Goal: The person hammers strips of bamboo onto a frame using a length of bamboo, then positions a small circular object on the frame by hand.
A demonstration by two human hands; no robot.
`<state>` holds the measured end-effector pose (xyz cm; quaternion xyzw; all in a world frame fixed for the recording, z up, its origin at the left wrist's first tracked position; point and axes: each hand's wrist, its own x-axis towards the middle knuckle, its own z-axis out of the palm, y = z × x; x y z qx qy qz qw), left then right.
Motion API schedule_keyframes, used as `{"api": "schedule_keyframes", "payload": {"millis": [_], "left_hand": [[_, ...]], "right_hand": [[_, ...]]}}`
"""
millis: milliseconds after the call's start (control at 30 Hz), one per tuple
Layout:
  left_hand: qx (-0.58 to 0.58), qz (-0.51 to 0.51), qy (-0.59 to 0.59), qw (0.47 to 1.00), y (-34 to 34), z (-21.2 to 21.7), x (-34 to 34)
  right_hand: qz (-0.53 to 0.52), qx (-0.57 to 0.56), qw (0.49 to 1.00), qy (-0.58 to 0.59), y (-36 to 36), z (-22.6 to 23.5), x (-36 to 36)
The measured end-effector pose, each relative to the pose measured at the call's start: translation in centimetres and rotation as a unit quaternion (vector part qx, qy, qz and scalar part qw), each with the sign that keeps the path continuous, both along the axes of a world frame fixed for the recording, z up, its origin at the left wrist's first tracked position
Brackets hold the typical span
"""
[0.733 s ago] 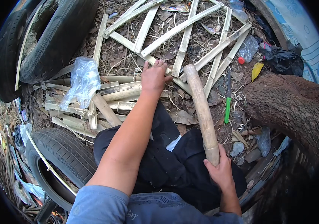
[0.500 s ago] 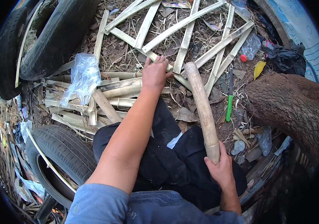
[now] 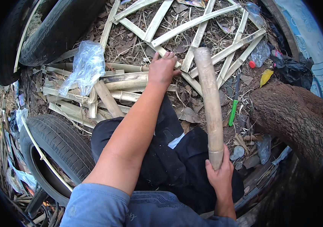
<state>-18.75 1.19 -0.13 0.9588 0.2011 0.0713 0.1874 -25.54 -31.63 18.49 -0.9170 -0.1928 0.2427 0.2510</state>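
Observation:
My right hand (image 3: 219, 174) grips the near end of a thick, pale bamboo pole (image 3: 210, 102) that points away from me over my dark trouser leg (image 3: 171, 159). My left arm reaches forward, and my left hand (image 3: 163, 69) rests palm down on a split bamboo strip (image 3: 129, 78) in a pile of such strips on the ground. Whether its fingers close around a strip is hidden. More split bamboo slats (image 3: 191, 26) lie crossed on the dirt beyond both hands.
A clear plastic bag (image 3: 86, 67) lies on the strip pile at left. Old tyres sit at upper left (image 3: 55, 34) and lower left (image 3: 57, 145). A green-handled knife (image 3: 234, 108) lies right of the pole, a tree trunk (image 3: 294, 117) beyond it.
My left hand has slid slightly up and right along the strips. The pole in my right hand has stayed nearly still.

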Motion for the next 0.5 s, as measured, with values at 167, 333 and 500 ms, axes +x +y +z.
{"api": "schedule_keyframes", "payload": {"millis": [167, 333, 500], "left_hand": [[-0.011, 0.005, 0.015, 1.000, 0.1, 0.6, -0.4], [-0.018, -0.006, 0.030, 0.999, -0.2, 0.9, -0.4], [-0.020, -0.011, 0.033, 0.999, 0.1, 1.0, -0.7]], "right_hand": [[-0.005, -0.063, 0.998, 0.018, 0.6, -0.6, 0.0], [-0.042, 0.004, 0.999, 0.002, 0.1, 0.3, -0.5], [-0.106, 0.044, 0.993, 0.001, -2.1, 1.4, -2.0]]}}
